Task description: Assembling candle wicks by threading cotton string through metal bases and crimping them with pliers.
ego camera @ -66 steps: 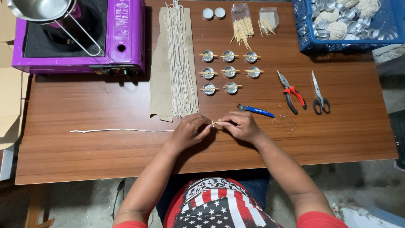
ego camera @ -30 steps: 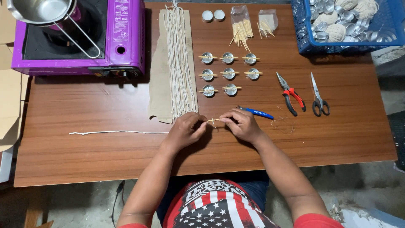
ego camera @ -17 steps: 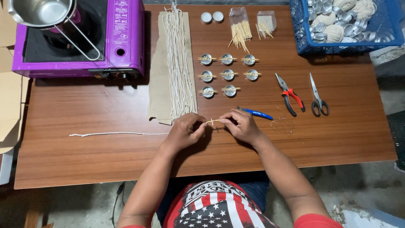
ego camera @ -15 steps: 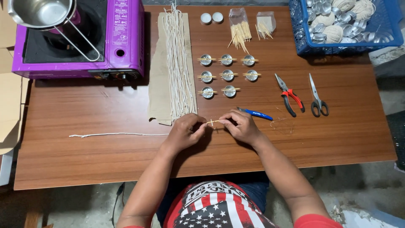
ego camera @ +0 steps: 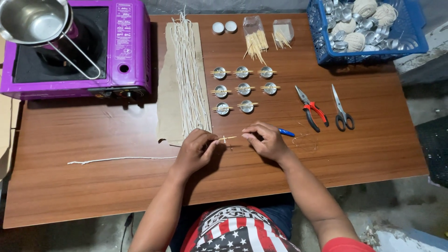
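My left hand (ego camera: 196,151) and right hand (ego camera: 264,140) each pinch one end of a thin stick (ego camera: 227,138), fingers curled.

my left hand (ego camera: 196,151) and right hand (ego camera: 265,140) pinch a thin stick (ego camera: 227,138) between them on the brown table (ego camera: 93,186) — a white string (ego camera: 121,159) lies to the left, small silver cups (ego camera: 243,88) just above.
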